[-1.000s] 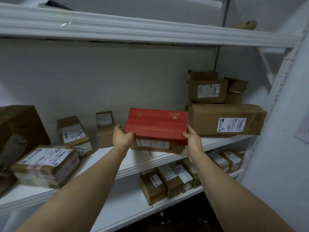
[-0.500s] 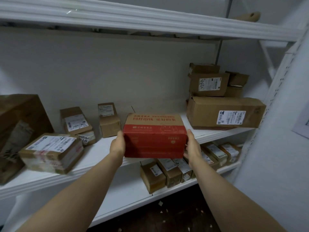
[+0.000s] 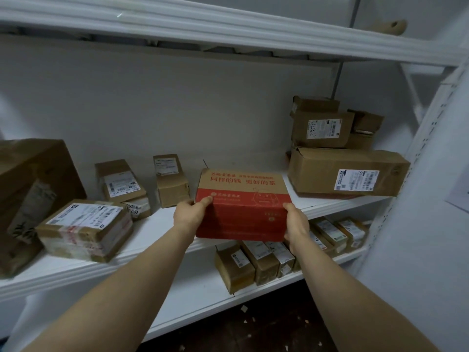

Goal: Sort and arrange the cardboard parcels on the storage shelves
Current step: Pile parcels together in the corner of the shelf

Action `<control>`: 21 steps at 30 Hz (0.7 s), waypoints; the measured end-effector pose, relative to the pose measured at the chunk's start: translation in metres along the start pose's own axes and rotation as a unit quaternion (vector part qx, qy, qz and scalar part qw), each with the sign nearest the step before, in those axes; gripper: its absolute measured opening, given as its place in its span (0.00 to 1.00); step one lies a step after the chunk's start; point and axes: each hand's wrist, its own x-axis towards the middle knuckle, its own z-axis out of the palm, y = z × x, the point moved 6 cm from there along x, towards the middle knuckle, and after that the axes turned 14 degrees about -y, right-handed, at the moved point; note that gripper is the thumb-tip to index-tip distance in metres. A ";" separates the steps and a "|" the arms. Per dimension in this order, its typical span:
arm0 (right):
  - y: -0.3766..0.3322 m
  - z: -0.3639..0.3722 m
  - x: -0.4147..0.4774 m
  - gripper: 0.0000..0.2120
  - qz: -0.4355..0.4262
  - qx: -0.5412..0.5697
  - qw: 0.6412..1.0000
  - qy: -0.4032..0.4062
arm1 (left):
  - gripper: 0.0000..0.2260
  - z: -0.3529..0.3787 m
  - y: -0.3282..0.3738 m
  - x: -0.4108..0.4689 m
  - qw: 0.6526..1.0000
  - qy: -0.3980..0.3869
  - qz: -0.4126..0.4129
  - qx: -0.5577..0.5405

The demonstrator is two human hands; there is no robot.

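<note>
A red and brown cardboard parcel (image 3: 243, 207) with red printing is held at the front edge of the middle shelf (image 3: 157, 232). My left hand (image 3: 190, 214) grips its left side, thumb on the top edge. My right hand (image 3: 297, 224) grips its right side. The parcel's near red face hangs over the shelf edge, and its brown top tilts toward me.
A long brown box (image 3: 347, 171) with smaller boxes (image 3: 322, 128) stacked on it sits at the right. Small labelled parcels (image 3: 121, 184) (image 3: 171, 179), a taped parcel (image 3: 86, 227) and a large box (image 3: 30, 186) lie at the left. A row of parcels (image 3: 256, 262) stands on the lower shelf.
The red parcel has been turned over and pulled toward me, from lying on the shelf to overhanging its front edge. Both hands kept their hold on its sides.
</note>
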 end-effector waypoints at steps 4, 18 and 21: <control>0.006 -0.001 0.002 0.09 0.000 0.058 0.998 0.003 | 0.19 -0.003 0.002 -0.002 1.000 0.015 0.021 -0.018; 0.005 0.002 0.010 0.25 -0.011 0.087 0.996 0.011 | 0.14 -0.013 0.042 0.000 0.993 0.005 0.115 0.020; 0.003 -0.003 0.005 0.25 -0.004 0.079 0.997 0.025 | 0.10 -0.014 0.056 -0.005 0.987 0.029 0.158 0.019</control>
